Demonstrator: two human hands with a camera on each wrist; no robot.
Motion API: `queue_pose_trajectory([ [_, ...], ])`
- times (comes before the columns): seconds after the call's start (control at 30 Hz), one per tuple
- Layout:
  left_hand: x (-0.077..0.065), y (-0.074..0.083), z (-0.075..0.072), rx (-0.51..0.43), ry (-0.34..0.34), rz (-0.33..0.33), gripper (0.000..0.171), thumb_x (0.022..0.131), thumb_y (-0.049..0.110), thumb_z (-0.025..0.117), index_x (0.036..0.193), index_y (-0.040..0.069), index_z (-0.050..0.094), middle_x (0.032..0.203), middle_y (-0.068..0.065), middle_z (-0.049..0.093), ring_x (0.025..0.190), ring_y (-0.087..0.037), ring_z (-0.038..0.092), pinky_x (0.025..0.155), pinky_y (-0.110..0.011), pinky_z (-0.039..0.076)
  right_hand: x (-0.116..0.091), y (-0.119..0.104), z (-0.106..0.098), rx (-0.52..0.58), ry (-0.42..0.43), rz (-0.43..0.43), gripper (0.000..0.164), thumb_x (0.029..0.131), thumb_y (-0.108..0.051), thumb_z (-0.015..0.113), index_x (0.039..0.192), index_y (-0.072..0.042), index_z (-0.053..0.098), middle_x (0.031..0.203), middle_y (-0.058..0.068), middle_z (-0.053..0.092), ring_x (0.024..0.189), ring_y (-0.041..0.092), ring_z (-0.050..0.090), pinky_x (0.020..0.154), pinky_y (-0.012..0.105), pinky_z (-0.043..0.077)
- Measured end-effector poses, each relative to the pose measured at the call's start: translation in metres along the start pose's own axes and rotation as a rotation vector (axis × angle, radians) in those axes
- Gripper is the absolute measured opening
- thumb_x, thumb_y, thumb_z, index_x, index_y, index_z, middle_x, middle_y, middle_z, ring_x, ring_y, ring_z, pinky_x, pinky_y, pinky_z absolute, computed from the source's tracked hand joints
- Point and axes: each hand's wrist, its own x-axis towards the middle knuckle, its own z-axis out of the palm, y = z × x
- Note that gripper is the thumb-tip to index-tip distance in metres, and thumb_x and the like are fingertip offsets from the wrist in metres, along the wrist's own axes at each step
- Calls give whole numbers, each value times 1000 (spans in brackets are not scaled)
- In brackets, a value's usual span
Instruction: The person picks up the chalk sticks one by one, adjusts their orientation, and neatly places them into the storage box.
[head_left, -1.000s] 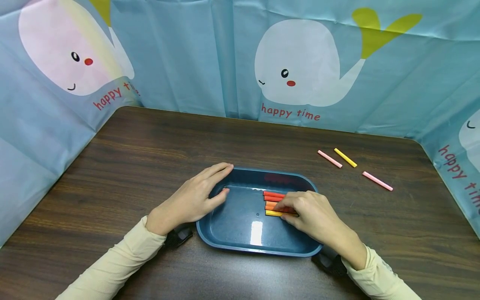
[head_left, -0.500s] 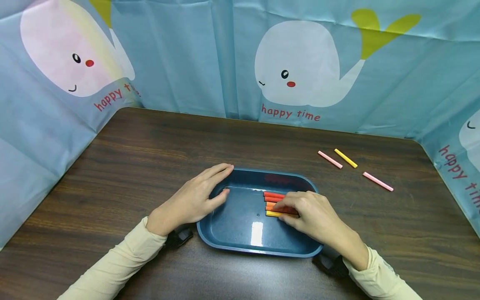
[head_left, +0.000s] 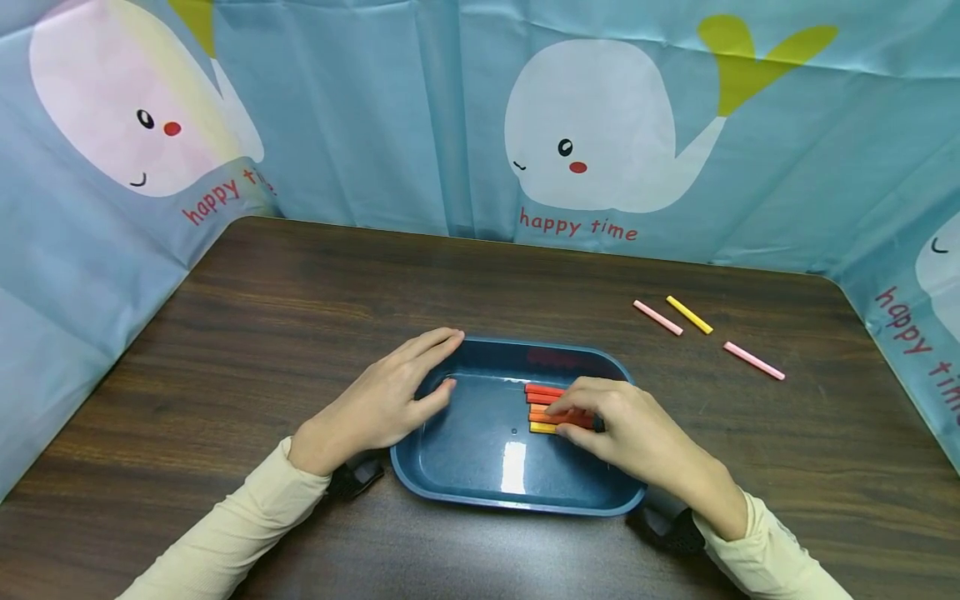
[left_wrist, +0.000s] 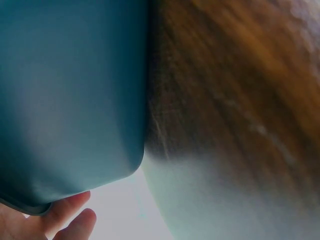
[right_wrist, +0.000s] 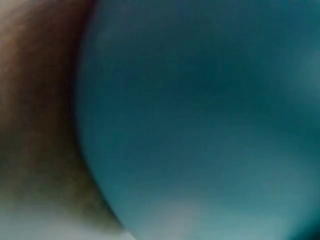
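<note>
Blue whale-print curtain (head_left: 360,125) spanning the back, dark wood-grain counter (head_left: 300,275) stretching out before it, and there's the blue tray (head_left: 465,497) near the middle, the left hand (head_left: 382,398) at its left end, fingers outstretched, released, touching the rim! Over the tray's right half comes the right hand (head_left: 630,425), index finger and thumb pinching an orange stick (head_left: 573,420) within a tidy row inside, alongside red sticks (head_left: 540,398), another orange one and a yellow. Beyond the tray, two pink sticks (head_left: 754,361) and a yellow stick (head_left: 689,315) lie well apart from the hands.
</note>
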Motion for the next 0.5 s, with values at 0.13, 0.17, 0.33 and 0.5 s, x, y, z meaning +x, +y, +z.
queue_pose_trajectory([
  [0.13, 0, 0, 0, -4, -1, -2, 58, 100, 29, 56, 152, 9, 40, 156, -12, 41, 142, -28, 43, 113, -51, 40, -1, 1, -8, 48, 37, -24, 19, 82, -11, 80, 101, -15, 77, 96, -8, 72, 84, 9, 64, 70, 28, 56],
  [0.17, 0, -1, 0, -5, -1, -3, 58, 100, 28, 56, 152, 9, 40, 156, -11, 41, 142, -28, 43, 113, -51, 40, -1, 1, -10, 48, 49, -36, 19, 82, -10, 80, 101, -14, 77, 96, -7, 72, 85, 10, 65, 71, 30, 57],
  [0.33, 0, -1, 0, -9, 1, -1, 58, 100, 29, 55, 152, 9, 40, 156, -11, 41, 142, -28, 43, 113, -51, 39, -3, 6, -17, 49, 102, -71, 23, 81, -5, 80, 103, -9, 75, 99, -5, 73, 87, 14, 68, 72, 33, 59],
  [0.5, 0, -1, 1, -9, 7, 3, 58, 100, 29, 55, 152, 10, 40, 155, -11, 42, 142, -28, 43, 113, -51, 40, -3, 11, -22, 59, 139, -84, 26, 80, -3, 80, 105, -9, 75, 101, -4, 73, 88, 15, 69, 70, 32, 59],
])
